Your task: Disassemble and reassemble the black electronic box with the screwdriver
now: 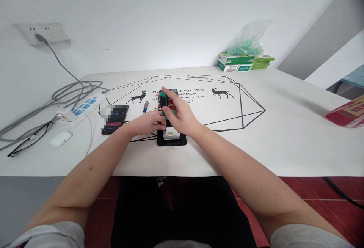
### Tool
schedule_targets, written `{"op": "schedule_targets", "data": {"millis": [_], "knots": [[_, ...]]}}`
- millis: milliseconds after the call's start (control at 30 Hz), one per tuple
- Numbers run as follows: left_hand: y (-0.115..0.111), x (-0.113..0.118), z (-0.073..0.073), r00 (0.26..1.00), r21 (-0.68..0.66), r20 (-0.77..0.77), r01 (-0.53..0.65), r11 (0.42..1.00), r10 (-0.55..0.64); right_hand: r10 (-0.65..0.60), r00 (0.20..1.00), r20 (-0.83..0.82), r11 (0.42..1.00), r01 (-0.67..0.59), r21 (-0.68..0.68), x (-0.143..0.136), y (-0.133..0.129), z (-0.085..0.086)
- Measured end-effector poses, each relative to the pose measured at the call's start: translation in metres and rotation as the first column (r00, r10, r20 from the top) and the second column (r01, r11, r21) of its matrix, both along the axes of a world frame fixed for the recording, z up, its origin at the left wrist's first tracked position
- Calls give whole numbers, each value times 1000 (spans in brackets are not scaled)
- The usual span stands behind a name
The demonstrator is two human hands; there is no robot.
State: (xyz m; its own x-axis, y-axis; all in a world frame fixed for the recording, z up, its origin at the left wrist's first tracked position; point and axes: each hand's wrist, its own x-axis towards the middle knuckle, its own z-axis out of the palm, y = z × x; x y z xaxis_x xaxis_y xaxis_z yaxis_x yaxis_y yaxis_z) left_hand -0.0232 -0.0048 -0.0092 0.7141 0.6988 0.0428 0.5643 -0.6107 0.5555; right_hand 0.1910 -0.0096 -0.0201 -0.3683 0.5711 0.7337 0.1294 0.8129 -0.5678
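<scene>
My right hand (182,113) is wrapped round the green-and-black handle of a screwdriver (164,100), which stands nearly upright with its shaft pointing down. Below it lies a flat black device (172,143) with a silver plate (174,134) bearing a small gold square. The shaft reaches down to the plate's left edge. My left hand (148,123) is closed, its fingertips together beside the shaft at the device's left side; what they pinch, if anything, is hidden. My right hand covers part of the device's far end.
A small screwdriver (146,107) with a reddish handle lies left of the hands, near a phone (115,121). Further left are a power strip (85,107), coiled grey cables, glasses (31,140) and a white earbud case (61,138). Green-and-white boxes (236,61) sit at the back right.
</scene>
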Motion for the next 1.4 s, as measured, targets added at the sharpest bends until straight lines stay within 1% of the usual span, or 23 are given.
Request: {"op": "schedule_targets", "data": {"millis": [267, 533, 633, 733, 800, 833, 900, 1000, 1100, 1200, 1267, 1333, 1400], "knots": [[-3, 0, 5, 998, -32, -55, -38, 999, 37, -8, 999, -31, 1000, 9, 12, -2, 4, -5], [-4, 1, 6, 995, -15, -79, -57, 998, 56, -44, 999, -30, 996, 46, 70, -3, 3, -3], [-4, 1, 7, 996, -20, -84, -46, 999, 44, -26, 999, -31, 996, 28, 85, -2, 2, -2], [-5, 0, 7, 998, -25, -61, -24, 999, 22, -2, 999, -51, 995, 8, 100, -1, 3, -2], [-4, -1, 5, 1000, -3, -17, -20, 1000, 20, -8, 998, -63, 995, 14, 97, 0, 3, -2], [-3, -2, 3, 999, 23, 14, -34, 999, 33, -13, 998, -64, 996, 19, 92, 1, 3, -2], [1, -3, 0, 992, 97, 82, -107, 990, 99, -16, 998, -55, 997, 20, 76, 4, 2, -1], [10, -7, -5, 952, 190, 127, -298, 935, 278, -3, 999, -42, 998, 5, 60, 8, 1, 1], [20, -12, -10, 896, 264, 67, -439, 858, 438, -31, 999, -41, 996, 34, 77, 10, 2, 3], [28, -16, -17, 831, 392, -25, -503, 770, 556, -73, 996, -46, 991, 77, 106, 11, 5, 4], [31, -17, -21, 780, 436, -75, -535, 724, 621, -93, 994, -64, 988, 100, 118, 11, 6, 5], [31, -16, -23, 739, 449, -117, -557, 699, 664, -110, 991, -79, 986, 119, 118, 12, 6, 5], [30, -15, -23, 712, 442, -152, -571, 692, 685, -117, 990, -84, 986, 126, 108, 13, 5, 6]]}}
